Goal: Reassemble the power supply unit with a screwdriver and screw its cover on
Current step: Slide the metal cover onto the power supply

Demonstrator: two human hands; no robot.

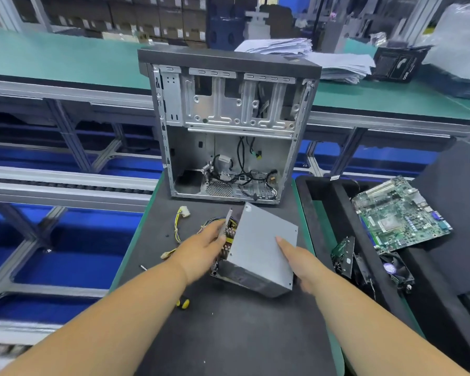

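Observation:
The power supply unit (258,248) lies tilted on the dark mat, its grey metal cover facing up and its circuit board showing along the left side. My left hand (201,249) grips that open left side at the board's edge. My right hand (296,260) holds the cover's right side, thumb lying flat on the top face. The unit's yellow and black cables (178,229) trail to the left on the mat. A screwdriver with a yellow and black handle (183,303) lies under my left forearm, its metal tip (143,267) showing on the other side of the arm.
An open, gutted computer case (228,126) stands upright just behind the unit. Right of the mat, a black tray (323,213) holds a green motherboard (399,215), a fan (396,270) and other parts. Conveyor rails run along the left.

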